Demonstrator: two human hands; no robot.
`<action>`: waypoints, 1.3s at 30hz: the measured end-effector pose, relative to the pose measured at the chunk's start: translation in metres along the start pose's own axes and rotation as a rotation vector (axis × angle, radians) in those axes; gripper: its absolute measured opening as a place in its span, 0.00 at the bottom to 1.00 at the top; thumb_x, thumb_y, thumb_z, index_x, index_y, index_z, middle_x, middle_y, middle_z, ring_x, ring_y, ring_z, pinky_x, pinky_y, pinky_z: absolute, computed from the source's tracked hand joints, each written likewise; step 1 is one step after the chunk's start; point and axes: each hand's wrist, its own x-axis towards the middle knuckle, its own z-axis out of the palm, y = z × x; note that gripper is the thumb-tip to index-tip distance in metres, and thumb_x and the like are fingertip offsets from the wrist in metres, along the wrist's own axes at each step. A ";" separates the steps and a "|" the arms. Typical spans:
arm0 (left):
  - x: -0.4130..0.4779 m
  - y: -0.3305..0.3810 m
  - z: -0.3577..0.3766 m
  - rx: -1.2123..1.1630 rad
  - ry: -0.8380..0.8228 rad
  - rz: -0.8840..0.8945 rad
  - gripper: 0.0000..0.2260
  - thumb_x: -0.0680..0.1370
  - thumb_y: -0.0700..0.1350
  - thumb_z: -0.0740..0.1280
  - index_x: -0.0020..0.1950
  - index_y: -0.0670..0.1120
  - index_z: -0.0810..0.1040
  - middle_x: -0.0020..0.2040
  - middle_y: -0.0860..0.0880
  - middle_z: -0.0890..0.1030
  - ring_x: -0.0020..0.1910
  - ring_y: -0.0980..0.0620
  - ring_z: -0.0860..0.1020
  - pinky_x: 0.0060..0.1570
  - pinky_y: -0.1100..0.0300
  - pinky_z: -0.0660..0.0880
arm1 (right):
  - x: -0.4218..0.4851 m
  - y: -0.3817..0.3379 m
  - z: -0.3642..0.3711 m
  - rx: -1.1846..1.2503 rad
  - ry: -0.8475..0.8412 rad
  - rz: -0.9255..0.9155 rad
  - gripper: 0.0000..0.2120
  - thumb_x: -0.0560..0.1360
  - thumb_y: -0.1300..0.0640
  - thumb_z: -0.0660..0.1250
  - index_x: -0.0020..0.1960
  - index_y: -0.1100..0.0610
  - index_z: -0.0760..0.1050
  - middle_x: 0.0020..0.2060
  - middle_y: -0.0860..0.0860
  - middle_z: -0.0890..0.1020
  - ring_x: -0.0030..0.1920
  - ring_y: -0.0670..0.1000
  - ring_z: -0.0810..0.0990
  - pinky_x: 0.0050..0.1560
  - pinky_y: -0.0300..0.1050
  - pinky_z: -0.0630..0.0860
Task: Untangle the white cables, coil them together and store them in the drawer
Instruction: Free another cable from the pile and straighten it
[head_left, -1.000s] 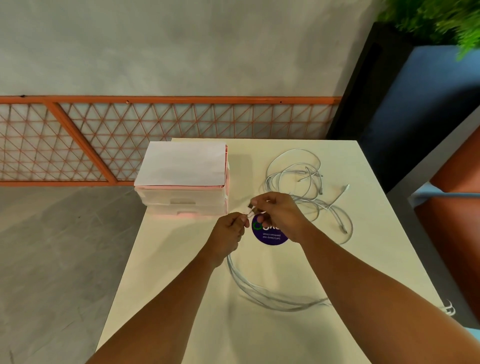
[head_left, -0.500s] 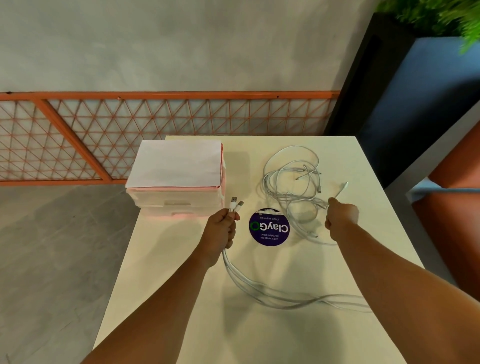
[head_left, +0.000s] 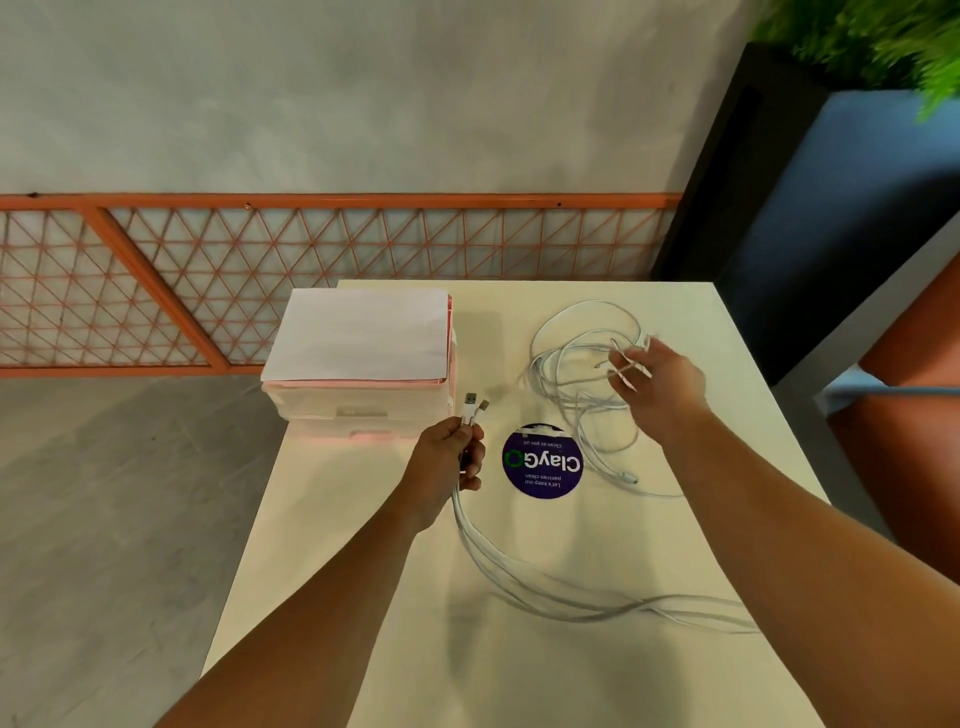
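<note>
White cables (head_left: 566, 364) lie in a tangled heap at the table's far right. My left hand (head_left: 451, 462) grips a bundle of cable ends; two USB plugs (head_left: 475, 404) stick up above its fist, and the strands (head_left: 519, 577) trail down and right across the table, passing under my right forearm. My right hand (head_left: 657, 382) hovers over the heap with fingers spread, its fingertips among the loops; whether it holds one is unclear. The small plastic drawer unit (head_left: 358, 395), pink-edged with a white top, stands at the far left of the table, its drawers closed.
A round purple sticker (head_left: 543, 462) is stuck to the cream table (head_left: 363, 597) between my hands. An orange lattice fence (head_left: 260, 270) runs behind the table. To the right stand a dark planter with greenery (head_left: 852, 47) and an orange seat (head_left: 909, 415).
My right hand let go near the left hand, swung right, then reached farther back into the heap and spread its fingers. My left hand stayed put, still holding the plugs.
</note>
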 end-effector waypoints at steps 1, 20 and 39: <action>-0.001 0.002 0.000 -0.013 0.007 0.016 0.11 0.85 0.40 0.55 0.47 0.41 0.75 0.34 0.45 0.74 0.28 0.51 0.69 0.30 0.59 0.71 | -0.005 -0.004 0.010 0.029 -0.050 -0.022 0.15 0.78 0.69 0.60 0.63 0.59 0.73 0.43 0.56 0.81 0.44 0.56 0.85 0.52 0.52 0.79; -0.018 0.036 0.007 -0.280 0.051 0.191 0.10 0.84 0.44 0.58 0.51 0.42 0.77 0.31 0.50 0.63 0.28 0.54 0.63 0.28 0.61 0.64 | -0.106 0.077 0.044 -1.120 -0.574 -0.364 0.11 0.81 0.55 0.64 0.43 0.49 0.81 0.31 0.51 0.82 0.35 0.49 0.80 0.50 0.53 0.78; -0.002 0.039 -0.010 -0.419 0.307 0.157 0.14 0.85 0.45 0.57 0.41 0.44 0.74 0.33 0.50 0.68 0.27 0.54 0.62 0.24 0.64 0.58 | -0.075 0.074 -0.001 -1.063 -0.545 -0.180 0.12 0.77 0.54 0.71 0.41 0.62 0.81 0.31 0.57 0.81 0.35 0.43 0.80 0.48 0.46 0.77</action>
